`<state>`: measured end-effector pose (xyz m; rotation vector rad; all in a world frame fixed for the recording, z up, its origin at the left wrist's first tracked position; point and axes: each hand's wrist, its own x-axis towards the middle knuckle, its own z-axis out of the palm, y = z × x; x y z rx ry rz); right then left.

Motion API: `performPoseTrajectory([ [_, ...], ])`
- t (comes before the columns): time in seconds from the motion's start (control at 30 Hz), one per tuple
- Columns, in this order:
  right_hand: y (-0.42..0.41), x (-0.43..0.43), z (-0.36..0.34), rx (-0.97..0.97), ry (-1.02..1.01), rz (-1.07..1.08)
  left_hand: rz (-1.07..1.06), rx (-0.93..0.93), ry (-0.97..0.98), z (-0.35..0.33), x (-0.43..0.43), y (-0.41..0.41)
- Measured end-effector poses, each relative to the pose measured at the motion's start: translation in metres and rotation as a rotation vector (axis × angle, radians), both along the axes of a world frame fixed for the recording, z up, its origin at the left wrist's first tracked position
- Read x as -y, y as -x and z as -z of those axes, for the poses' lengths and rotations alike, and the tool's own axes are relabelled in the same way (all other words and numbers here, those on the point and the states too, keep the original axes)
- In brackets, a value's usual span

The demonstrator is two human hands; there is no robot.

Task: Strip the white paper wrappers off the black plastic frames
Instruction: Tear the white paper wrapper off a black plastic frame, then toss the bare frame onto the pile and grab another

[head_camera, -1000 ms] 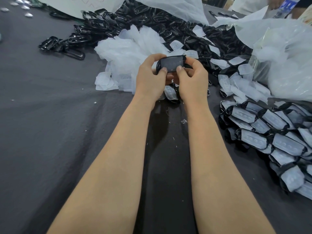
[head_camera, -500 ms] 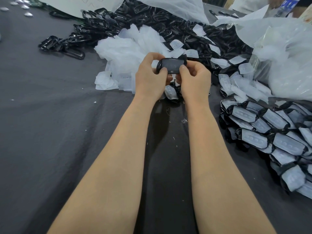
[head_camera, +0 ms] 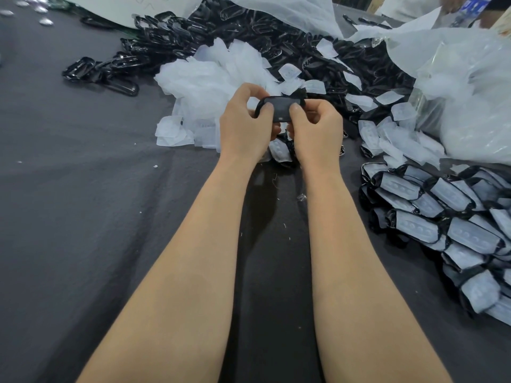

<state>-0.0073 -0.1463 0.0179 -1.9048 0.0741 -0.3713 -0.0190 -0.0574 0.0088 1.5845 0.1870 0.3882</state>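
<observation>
Frame (head_camera: 279, 110), black and oblong, is held just above the centre of the picture, raised off the grey table (head_camera: 83, 189). Its left end is gripped by the left hand (head_camera: 244, 128) and its right end by the right hand (head_camera: 318, 131), with both thumbs pressed on the near face and the other fingers curled behind. No white paper is seen on the side turned to the camera, so the step in hand is judged to be the end of one strip or a check of the back; which of the two cannot be told. If the piece is bare, it would next be dropped with the bare frames (head_camera: 221, 31) heaped across the top of the picture, and a fresh one taken from the wrapped frames (head_camera: 442, 217) stacked at the right edge. That calls for one hand to be freed, a loose paper edge to be found and pinched, and the wrapper to be pulled away. Stripped wrappers (head_camera: 210, 84) are piled just beyond the hands, to the upper left of them. The back of the held piece and the fingertips behind it are hidden. One more wrapped piece (head_camera: 279, 152) is half covered below the hands. The stack at the right is cut off by the frame edge, and the contents of the bag (head_camera: 470, 92) at the upper right are hazy.
</observation>
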Motion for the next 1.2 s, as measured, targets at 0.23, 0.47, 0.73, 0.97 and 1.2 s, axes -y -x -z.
performPoseTrajectory([
  [0.23,-0.001,0.005,0.001,-0.037,-0.092,-0.024,-0.02,-0.009,0.006,0.0,0.0,0.0],
  [0.47,0.004,0.01,-0.007,-0.003,0.032,0.069,0.013,0.051,-0.094,-0.009,0.01,0.005],
  [0.73,0.03,0.084,-0.024,0.088,0.185,0.331,0.166,0.009,-0.206,-0.03,0.086,0.008],
  [0.97,0.064,0.151,-0.022,-0.065,0.327,0.616,0.299,-0.128,-0.552,-0.027,0.159,0.015],
  [1.2,0.07,0.167,-0.011,-0.326,0.527,0.679,0.23,-0.142,-0.897,-0.009,0.182,0.023],
])
